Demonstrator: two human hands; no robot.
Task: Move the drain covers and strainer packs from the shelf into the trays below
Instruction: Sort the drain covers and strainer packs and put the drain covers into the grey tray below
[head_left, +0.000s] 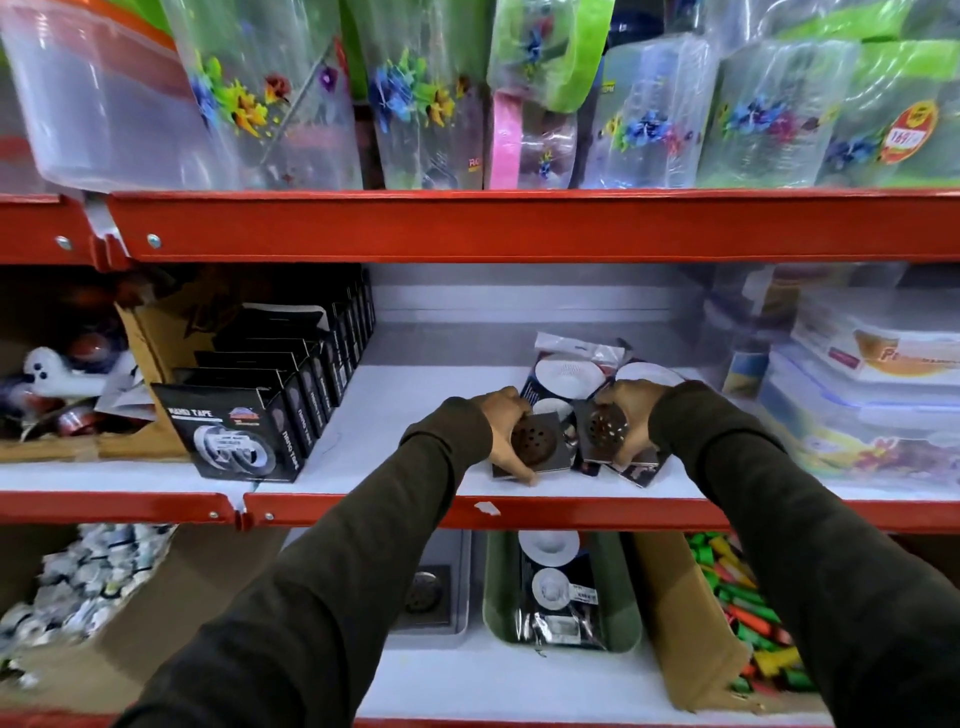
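Steel drain covers sit gripped, 1 in the left hand, 1 in the right hand, seemingly ready for the trays below.

On the middle shelf, two drain covers lay side by side near the front edge, with strainer packs just behind them. Tape boxes stood in a row to the left, lidded containers to the right. On the shelf below, a tray held one cover, and the tray right of it held a pack.
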